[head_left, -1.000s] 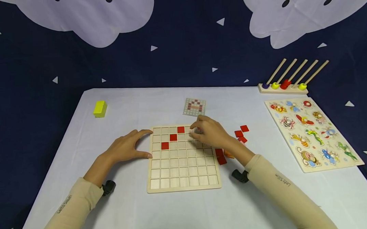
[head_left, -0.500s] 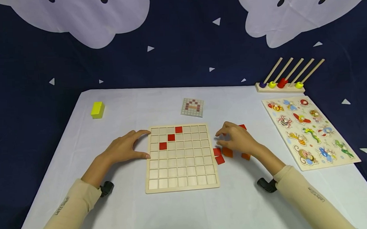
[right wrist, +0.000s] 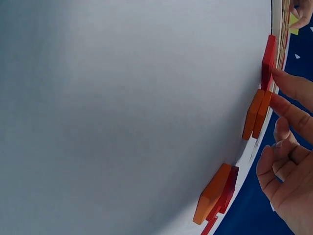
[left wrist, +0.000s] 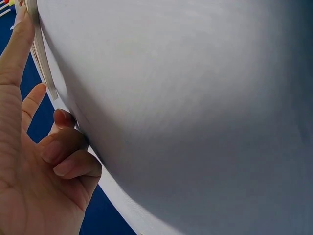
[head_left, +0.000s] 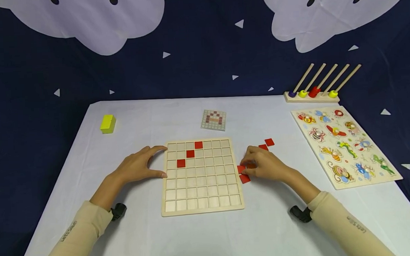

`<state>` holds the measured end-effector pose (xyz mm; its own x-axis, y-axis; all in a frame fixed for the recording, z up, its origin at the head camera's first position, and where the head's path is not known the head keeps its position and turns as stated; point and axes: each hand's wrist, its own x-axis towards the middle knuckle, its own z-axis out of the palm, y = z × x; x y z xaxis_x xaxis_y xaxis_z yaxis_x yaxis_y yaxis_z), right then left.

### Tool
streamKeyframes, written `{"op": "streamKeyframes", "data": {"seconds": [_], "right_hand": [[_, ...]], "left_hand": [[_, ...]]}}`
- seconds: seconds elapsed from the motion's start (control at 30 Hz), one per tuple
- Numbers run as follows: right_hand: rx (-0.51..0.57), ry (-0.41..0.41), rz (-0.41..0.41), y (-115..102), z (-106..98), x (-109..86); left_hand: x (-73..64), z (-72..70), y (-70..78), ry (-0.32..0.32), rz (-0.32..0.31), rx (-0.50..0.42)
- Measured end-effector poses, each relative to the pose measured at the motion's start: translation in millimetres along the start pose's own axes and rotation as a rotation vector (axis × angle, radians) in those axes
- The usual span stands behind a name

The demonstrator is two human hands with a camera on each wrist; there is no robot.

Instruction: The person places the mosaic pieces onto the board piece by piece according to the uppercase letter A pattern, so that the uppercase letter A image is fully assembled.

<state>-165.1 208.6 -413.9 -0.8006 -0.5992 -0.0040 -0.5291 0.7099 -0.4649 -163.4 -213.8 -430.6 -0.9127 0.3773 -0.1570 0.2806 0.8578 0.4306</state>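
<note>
Left hand (head_left: 138,167) with thumb and forefinger spread against the left edge of a wooden board (head_left: 202,189), three red tiles (head_left: 190,154) in its grid, right hand (head_left: 266,164) at a loose red tile (head_left: 240,169) beside the right edge, grip unclear, white surface (head_left: 144,233) beneath

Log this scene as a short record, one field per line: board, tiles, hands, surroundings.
Grid board: pale, seven rows by seven columns
Red tiles on it: three, stepping diagonally down to the left from the top row
Loose red tiles: right of the grid board
Orange tiles: among the loose ones
Left hand: touches the grid board's left edge
Right hand: fingertips at the loose tiles
Pattern card: beyond the grid board
Yellow block: far left
Peg stand: far right, five pegs
Picture board: right, nearer than the peg stand
</note>
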Motion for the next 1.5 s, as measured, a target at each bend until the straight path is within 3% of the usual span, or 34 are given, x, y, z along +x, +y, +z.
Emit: {"op": "streamKeyframes", "data": {"seconds": [0.37,0.83,1.5], "right_hand": [[-0.138,0.007,-0.084,0,3,1.1],[-0.055,0.03,-0.079,-5,-10,-2.1],[-0.077,-0.044,-0.204,-62,6,51.2]], "left_hand": [[-2.3,-1.0,-0.5,0.001,-0.005,0.006],[-1.1,-2.6,-0.2,0.003,0.009,0.006],[-1.7,-3.1,0.4,0.003,0.004,0.001]]}}
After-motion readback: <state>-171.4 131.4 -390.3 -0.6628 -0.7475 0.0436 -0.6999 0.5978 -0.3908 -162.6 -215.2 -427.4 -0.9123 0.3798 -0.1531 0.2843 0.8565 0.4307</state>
